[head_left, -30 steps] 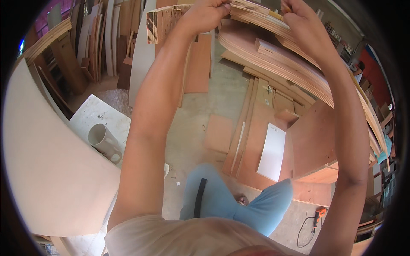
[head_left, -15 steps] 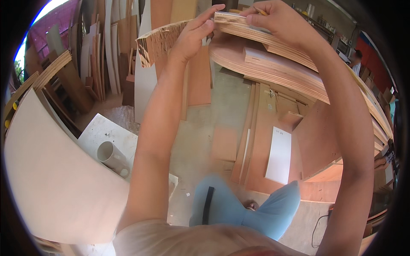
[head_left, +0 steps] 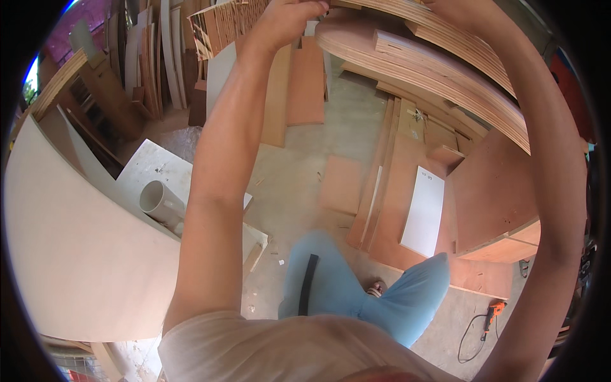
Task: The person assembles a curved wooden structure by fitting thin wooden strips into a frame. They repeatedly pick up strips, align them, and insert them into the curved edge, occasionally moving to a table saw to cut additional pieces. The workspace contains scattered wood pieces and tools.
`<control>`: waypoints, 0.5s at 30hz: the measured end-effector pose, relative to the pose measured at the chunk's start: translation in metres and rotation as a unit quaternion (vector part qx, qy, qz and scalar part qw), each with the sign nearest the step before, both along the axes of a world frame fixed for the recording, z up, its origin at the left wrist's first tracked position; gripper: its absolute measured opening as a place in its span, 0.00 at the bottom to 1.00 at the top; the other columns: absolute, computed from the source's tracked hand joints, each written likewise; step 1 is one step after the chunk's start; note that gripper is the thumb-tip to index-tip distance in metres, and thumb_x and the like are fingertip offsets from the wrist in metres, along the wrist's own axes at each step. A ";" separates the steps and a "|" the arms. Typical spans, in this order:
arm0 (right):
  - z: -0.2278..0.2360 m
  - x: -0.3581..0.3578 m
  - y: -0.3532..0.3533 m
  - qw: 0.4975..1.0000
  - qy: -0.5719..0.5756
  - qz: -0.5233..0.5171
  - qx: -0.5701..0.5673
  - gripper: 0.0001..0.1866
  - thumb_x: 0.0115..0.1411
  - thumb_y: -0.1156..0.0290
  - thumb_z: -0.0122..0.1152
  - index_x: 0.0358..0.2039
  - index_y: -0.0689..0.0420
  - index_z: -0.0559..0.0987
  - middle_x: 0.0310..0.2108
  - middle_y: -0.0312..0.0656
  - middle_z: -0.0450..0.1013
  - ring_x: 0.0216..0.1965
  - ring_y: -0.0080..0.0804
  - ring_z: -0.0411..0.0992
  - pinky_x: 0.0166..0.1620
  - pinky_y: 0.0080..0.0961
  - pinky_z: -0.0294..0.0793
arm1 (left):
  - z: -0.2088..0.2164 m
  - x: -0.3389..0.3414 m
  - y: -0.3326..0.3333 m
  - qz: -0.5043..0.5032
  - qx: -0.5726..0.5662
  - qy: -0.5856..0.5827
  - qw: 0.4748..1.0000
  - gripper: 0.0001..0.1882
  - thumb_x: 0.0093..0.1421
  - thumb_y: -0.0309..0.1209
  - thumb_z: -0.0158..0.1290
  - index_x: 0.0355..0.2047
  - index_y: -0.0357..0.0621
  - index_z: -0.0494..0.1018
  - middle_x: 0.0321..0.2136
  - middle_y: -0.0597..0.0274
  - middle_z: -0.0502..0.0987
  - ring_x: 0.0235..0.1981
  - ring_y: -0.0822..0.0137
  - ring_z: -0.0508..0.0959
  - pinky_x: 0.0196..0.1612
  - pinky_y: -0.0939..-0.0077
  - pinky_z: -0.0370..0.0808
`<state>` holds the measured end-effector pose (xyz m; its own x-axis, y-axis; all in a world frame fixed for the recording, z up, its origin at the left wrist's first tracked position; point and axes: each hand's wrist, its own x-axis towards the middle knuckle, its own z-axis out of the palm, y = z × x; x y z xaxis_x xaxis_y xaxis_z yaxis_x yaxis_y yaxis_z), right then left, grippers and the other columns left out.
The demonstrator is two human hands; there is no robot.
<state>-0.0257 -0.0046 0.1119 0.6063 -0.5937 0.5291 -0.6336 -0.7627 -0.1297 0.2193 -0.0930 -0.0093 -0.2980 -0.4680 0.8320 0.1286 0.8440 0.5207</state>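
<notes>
Both my arms reach up to the top edge of the view. My left hand (head_left: 285,24) has its fingers curled together beside the left end of a stack of plywood boards (head_left: 458,48); what they hold, if anything, is hidden. My right hand (head_left: 461,14) lies over the top board of that stack, its fingers cut off by the picture edge. Lower in the stack are a round-ended plywood panel (head_left: 344,39) and a pale strip with layered edges (head_left: 407,48). Left of my left hand is a wooden piece with a rough, dark-streaked edge (head_left: 226,28).
A large curved pale panel (head_left: 76,242) stands at left, near a grey pipe piece (head_left: 159,200) on a white board (head_left: 162,162). Sheets (head_left: 168,57) lean at the back. A white panel (head_left: 423,210) lies on brown boards. An orange corded power tool (head_left: 493,312) rests on the floor.
The view has tipped down, so my hands and the stack sit higher and are partly cut off. The pencil-like stick seen in my right hand is out of view. The orange tool shows now.
</notes>
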 end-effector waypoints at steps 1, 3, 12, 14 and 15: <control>0.004 -0.003 -0.006 1.000 0.007 0.015 0.000 0.11 0.63 0.68 0.65 0.41 0.61 0.86 0.29 0.42 0.81 0.32 0.25 0.74 0.40 0.28 0.74 | 0.002 -0.003 0.005 0.038 -0.022 -0.017 0.999 0.37 0.62 0.20 0.48 0.72 0.40 0.55 0.61 0.58 0.71 0.60 0.67 0.73 0.61 0.71 0.70; 0.010 -0.011 -0.019 0.999 0.023 0.036 -0.006 0.11 0.63 0.67 0.65 0.41 0.61 0.86 0.29 0.42 0.81 0.32 0.25 0.74 0.40 0.29 0.74 | 0.009 -0.023 0.022 0.243 -0.074 -0.060 0.965 0.39 0.56 0.18 0.46 0.71 0.40 0.58 0.56 0.55 0.76 0.54 0.66 0.77 0.58 0.72 0.73; 0.022 -0.011 -0.025 0.990 0.057 0.098 0.079 0.13 0.63 0.66 0.66 0.40 0.65 0.84 0.32 0.43 0.82 0.32 0.24 0.75 0.40 0.28 0.75 | -0.005 -0.027 -0.014 0.245 -0.131 0.091 0.956 0.27 0.62 0.24 0.54 0.63 0.38 0.70 0.57 0.50 0.77 0.55 0.62 0.78 0.56 0.70 0.74; 0.021 -0.019 -0.047 0.984 0.041 0.137 0.103 0.13 0.64 0.67 0.65 0.44 0.63 0.83 0.31 0.40 0.79 0.32 0.24 0.73 0.40 0.27 0.73 | -0.011 -0.031 -0.005 0.227 -0.090 0.103 0.964 0.27 0.66 0.24 0.52 0.67 0.40 0.67 0.61 0.59 0.74 0.60 0.66 0.73 0.64 0.72 0.67; 0.004 -0.016 -0.066 0.978 0.002 0.178 0.114 0.14 0.64 0.69 0.64 0.47 0.62 0.82 0.29 0.38 0.76 0.31 0.23 0.70 0.39 0.25 0.72 | -0.006 -0.031 0.014 0.281 -0.055 0.062 0.956 0.30 0.64 0.18 0.52 0.68 0.36 0.65 0.65 0.56 0.71 0.67 0.66 0.68 0.69 0.70 0.62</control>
<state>-0.0420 -0.0702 0.1155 0.7975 -0.4471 0.4051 -0.3349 -0.8866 -0.3191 0.1885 -0.0792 -0.0156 0.0789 -0.4332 0.8978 -0.3059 0.8466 0.4354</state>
